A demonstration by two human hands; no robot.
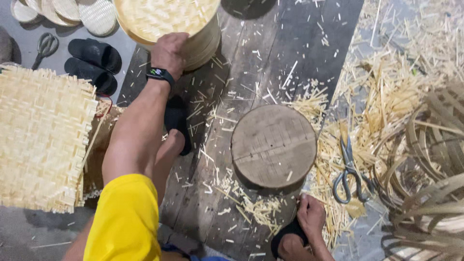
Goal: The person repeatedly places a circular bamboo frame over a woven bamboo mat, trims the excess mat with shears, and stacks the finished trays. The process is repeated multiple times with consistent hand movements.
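Note:
My left hand, with a black watch on its wrist, grips the near rim of a round bamboo basket that stands at the top of the dark wooden boards. Short bamboo offcuts lie inside the basket. At the bottom edge, my right hand rests against my foot in a black sandal, fingers together, and nothing shows in it. A round wooden block lies on the boards just above that hand. Grey-handled scissors lie to the right of the block, on bamboo scraps.
A square woven bamboo mat lies at the left. Black sandals, a second pair of scissors and woven discs are at top left. Curled bamboo strips pile up at the right. My bare leg lies along the boards.

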